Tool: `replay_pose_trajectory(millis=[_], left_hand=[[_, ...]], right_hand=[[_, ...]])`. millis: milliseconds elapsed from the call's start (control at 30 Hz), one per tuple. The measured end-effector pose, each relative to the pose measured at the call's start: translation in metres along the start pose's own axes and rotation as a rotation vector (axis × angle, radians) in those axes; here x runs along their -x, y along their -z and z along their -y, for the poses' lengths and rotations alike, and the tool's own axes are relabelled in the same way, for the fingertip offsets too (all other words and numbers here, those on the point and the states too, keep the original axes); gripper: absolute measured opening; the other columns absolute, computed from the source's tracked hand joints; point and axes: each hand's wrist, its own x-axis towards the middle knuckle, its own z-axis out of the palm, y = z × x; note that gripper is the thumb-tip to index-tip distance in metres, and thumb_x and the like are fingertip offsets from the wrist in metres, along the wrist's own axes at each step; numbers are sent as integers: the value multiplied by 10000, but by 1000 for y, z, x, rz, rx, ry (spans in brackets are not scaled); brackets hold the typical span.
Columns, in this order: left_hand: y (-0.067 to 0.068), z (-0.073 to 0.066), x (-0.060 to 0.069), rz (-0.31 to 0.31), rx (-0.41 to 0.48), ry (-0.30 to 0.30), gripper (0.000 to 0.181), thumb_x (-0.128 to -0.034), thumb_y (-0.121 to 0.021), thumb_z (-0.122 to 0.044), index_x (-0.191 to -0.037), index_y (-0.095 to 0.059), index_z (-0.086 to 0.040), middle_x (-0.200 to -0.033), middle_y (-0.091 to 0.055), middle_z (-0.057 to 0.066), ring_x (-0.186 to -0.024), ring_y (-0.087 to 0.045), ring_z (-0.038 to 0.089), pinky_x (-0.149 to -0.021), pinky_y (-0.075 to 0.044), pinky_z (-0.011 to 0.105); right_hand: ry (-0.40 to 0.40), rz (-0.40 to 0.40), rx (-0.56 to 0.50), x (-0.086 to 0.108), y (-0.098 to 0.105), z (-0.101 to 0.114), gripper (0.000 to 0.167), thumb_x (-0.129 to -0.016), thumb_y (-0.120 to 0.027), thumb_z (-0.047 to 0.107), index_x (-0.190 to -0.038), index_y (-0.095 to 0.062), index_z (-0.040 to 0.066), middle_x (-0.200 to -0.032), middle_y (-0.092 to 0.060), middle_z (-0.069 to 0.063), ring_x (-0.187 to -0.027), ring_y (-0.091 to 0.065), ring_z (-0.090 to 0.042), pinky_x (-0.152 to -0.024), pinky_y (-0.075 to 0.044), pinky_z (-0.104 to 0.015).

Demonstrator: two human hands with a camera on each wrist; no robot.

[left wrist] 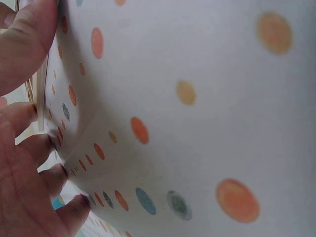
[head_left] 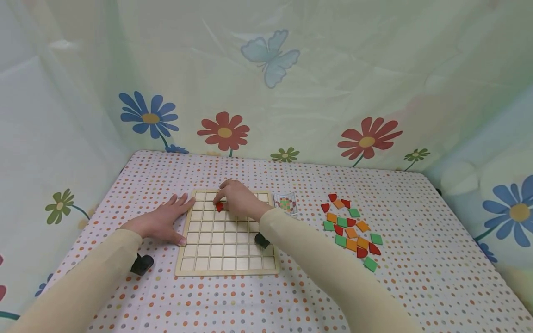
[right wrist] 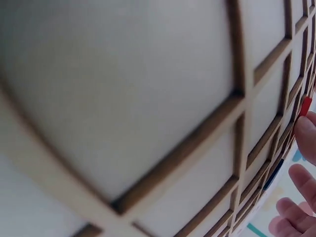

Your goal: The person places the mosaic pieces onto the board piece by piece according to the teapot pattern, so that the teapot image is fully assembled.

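Note:
A wooden grid board (head_left: 179,268) with square cells lies on the dotted tablecloth. My right hand (head_left: 240,199) reaches over its upper part and pinches a red tile (head_left: 219,207) above the cells. In the right wrist view the thumb touches the red tile (right wrist: 305,105), while some fingers are cut off by the frame edge. My left hand (head_left: 162,221) rests flat with spread fingers at the board's left side. Its thumb and a fingertip touch the board's edge. In the left wrist view the left hand (left wrist: 29,182) has its fingertips on the cloth and the board's rim.
A small picture card (head_left: 285,203) lies against the board's right side. Farther right are scattered loose tiles: green squares (head_left: 376,238), orange squares (head_left: 363,226) and red quarter-circle pieces (head_left: 374,249). A flower-printed curtain (head_left: 291,111) stands behind the table.

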Motion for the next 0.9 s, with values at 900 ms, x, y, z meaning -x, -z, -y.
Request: replay_pose_trajectory(millis=[900], left_hand=[[0, -1, 0, -10, -11, -9, 1170, -739, -901, -351, -1617, -211, -3, -1676, -96, 314, -1535, -31, 567, -1193, -170, 742]], right_hand=[[95, -50, 11, 1, 5, -9, 200, -960, -675, 4, -1079, -808, 96, -1168, -742, -86, -1239, -620, -256, -1113, -482, -389]])
